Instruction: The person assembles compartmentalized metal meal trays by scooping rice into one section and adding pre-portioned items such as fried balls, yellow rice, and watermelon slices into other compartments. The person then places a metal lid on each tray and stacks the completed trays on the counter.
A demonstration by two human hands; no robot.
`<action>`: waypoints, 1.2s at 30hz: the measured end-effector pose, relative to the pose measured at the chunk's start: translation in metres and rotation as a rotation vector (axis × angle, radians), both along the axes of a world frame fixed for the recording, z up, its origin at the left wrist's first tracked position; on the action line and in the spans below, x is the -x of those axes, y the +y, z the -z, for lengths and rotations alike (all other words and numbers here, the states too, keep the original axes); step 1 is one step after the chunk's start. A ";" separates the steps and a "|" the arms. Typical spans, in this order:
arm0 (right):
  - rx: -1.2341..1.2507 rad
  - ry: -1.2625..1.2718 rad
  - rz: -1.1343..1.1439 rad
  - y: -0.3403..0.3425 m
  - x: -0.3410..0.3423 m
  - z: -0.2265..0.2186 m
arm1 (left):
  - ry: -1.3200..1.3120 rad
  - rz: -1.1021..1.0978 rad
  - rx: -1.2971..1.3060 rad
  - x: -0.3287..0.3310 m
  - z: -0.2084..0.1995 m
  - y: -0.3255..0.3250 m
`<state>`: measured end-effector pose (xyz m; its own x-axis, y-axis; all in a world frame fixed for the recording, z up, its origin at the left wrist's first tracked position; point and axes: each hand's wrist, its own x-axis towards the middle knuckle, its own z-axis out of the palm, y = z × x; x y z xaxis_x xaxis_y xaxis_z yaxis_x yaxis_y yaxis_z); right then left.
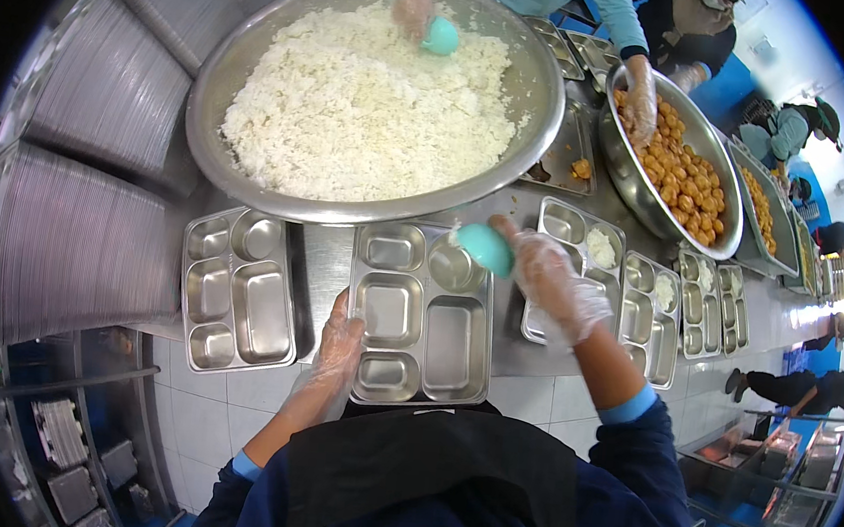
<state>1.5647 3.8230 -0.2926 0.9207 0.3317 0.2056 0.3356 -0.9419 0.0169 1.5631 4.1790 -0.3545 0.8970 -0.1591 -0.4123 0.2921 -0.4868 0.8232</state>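
My left hand (338, 344), in a clear plastic glove, grips the left edge of a steel compartment tray (421, 359) in front of me. In my gloved right hand (553, 283) is a teal scoop (484, 249), tilted above the tray's round compartment at its upper right. Some white grains cling to the scoop's left rim; its inside is mostly hidden. Beyond the tray stands a big steel bowl (366, 211) heaped with white rice (370, 108). Another compartment tray (239, 293) lies to the left, its compartments bare.
At the left rise tall stacks of steel trays (72, 243). On the right, several trays (584, 248) hold rice portions. A co-worker's gloved hand (415, 2) has another teal scoop (441, 36) in the rice; a second gloved hand (640, 107) reaches into a steel bowl of brown round pieces (676, 170).
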 end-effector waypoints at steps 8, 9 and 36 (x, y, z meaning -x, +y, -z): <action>0.449 0.164 0.305 0.021 0.006 -0.007 | 0.035 0.056 -0.033 -0.028 0.039 -0.008; 0.082 0.335 0.422 0.018 0.005 -0.009 | -0.035 0.110 -0.093 -0.031 0.037 -0.008; -0.540 0.039 1.215 -0.113 0.210 0.043 | -0.160 0.197 -0.129 -0.046 0.069 -0.003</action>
